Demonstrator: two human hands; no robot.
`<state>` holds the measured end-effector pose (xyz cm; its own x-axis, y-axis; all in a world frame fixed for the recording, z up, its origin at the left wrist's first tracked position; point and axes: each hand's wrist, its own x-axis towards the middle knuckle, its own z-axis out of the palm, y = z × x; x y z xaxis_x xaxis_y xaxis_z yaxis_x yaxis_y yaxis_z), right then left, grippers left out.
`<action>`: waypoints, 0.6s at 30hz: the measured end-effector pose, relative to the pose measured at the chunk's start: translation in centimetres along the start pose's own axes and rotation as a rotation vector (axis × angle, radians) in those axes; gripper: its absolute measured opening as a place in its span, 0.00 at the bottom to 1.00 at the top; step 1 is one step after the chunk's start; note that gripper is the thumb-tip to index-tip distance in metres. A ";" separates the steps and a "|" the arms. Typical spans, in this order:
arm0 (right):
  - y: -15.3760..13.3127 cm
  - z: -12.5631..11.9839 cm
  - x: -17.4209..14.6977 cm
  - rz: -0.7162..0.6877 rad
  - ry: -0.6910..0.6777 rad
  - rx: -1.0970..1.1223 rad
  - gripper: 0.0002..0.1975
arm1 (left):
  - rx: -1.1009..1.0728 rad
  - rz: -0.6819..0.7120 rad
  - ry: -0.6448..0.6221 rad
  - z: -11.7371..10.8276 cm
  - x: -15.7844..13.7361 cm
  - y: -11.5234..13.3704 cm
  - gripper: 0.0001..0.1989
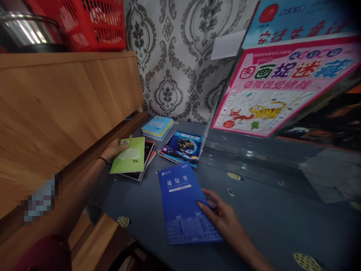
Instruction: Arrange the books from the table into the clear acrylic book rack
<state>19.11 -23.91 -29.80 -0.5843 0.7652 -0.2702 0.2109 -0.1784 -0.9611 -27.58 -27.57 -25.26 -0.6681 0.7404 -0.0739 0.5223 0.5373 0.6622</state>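
My right hand [222, 216] grips the right edge of a blue booklet [180, 207] marked 2022, thumb on its cover, low over the dark table. At the left, my left hand [115, 147] has its fingers on the upper left part of a green notebook [131, 160]; the thumb is hidden from view. Under that notebook lie dark and orange-edged books [145, 158]. A magazine [184, 145] with a globe on its cover lies on a small stack behind the blue booklet. Farther back are blue and yellow notebooks [158, 124].
A clear stand [254, 150] on the right holds a pink picture book [265, 86] and other books. A wooden cabinet [84, 86] borders the left side, with a red basket [104, 26] and a metal pot [31, 28] on top. Patterned wallpaper [169, 67] rises behind the table [254, 214].
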 end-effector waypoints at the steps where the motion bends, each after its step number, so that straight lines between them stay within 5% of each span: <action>1: -0.1 0.3 0.1 0.003 0.000 0.013 0.36 | -0.145 -0.039 -0.019 0.1 -0.1 0.3 0.22; 4: 0.2 0.9 0.5 -0.006 0.005 -0.022 0.34 | -0.427 -0.117 -0.026 0.5 -0.3 1.2 0.15; 14: 1.8 0.5 0.9 -0.168 0.059 -0.189 0.27 | -0.671 -0.085 0.187 -2.5 -0.5 3.0 0.06; 18: 2.3 0.3 0.9 -0.213 0.088 -0.202 0.28 | -0.862 -0.198 0.099 -3.7 -0.9 2.9 0.04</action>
<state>18.85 -23.84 -32.26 -0.5635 0.8246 -0.0491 0.2479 0.1121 -0.9623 -27.42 -28.16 -20.52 -0.7675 0.6063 -0.2083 -0.1616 0.1314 0.9781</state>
